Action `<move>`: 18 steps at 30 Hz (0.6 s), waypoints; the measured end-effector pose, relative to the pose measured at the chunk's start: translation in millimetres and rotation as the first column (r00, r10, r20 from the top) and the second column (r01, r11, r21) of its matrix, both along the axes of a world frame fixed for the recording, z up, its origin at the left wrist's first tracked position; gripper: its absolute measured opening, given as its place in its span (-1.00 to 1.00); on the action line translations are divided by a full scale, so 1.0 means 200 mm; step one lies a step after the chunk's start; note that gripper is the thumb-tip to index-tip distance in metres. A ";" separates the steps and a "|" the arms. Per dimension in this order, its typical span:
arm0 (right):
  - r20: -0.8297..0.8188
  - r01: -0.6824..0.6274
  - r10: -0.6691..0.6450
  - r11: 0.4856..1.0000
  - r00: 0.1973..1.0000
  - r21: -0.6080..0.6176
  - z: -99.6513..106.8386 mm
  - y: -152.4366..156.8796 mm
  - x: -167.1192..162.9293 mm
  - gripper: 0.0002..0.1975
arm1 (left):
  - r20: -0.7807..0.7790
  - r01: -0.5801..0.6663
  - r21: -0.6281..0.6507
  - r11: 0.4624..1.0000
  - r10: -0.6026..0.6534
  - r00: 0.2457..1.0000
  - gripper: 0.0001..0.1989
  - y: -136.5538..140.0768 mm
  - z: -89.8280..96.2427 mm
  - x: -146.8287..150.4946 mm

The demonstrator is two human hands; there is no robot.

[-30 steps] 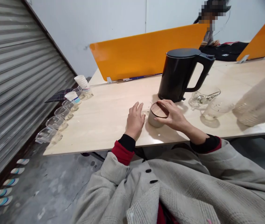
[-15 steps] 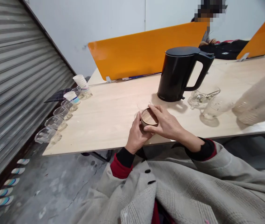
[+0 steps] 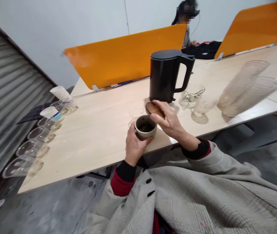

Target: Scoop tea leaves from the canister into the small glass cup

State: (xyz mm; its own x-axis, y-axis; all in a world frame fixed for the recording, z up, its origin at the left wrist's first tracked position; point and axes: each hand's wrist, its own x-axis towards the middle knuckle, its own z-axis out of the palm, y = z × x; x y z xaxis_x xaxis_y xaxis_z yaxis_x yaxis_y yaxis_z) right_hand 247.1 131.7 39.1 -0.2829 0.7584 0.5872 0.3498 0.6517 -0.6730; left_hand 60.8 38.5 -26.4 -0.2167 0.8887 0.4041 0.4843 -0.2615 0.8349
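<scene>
Your jar (image 3: 145, 127) sits open at the counter's (image 3: 99, 130) near edge, left hand (image 3: 133, 145) wrapped around it. Right hand (image 3: 170, 121) grips the wooden lid (image 3: 153, 109) just beside it. Black kettle (image 3: 164, 76) stands right behind, glass pitcher (image 3: 191, 97) beside that.

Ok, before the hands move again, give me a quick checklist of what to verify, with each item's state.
1. Left hand grips the jar: ok.
2. Lid off the jar, in right hand: ok.
3. Jar upright on the table: ok.
4. Jar holds dark contents: ok; amount cannot tell.
5. Kettle lid closed, standing apart from hands: ok.
6. Kettle filled: cannot tell.
</scene>
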 end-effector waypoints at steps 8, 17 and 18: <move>0.374 0.278 -0.252 0.960 0.892 -0.018 -0.31 0.04 0.42 -0.23 | 0.003 -0.021 0.011 1.000 0.021 1.000 -0.05 0.00 -0.01 0.01; 0.327 0.388 -0.432 0.901 0.841 0.193 -0.12 -0.02 0.55 -0.27 | -0.026 -0.029 0.009 1.000 0.030 0.999 -0.05 -0.01 -0.02 0.00; 0.310 0.469 -0.507 0.862 0.804 0.193 -0.05 0.00 0.59 -0.30 | -0.026 -0.030 0.011 1.000 0.030 0.999 -0.05 -0.01 -0.02 0.00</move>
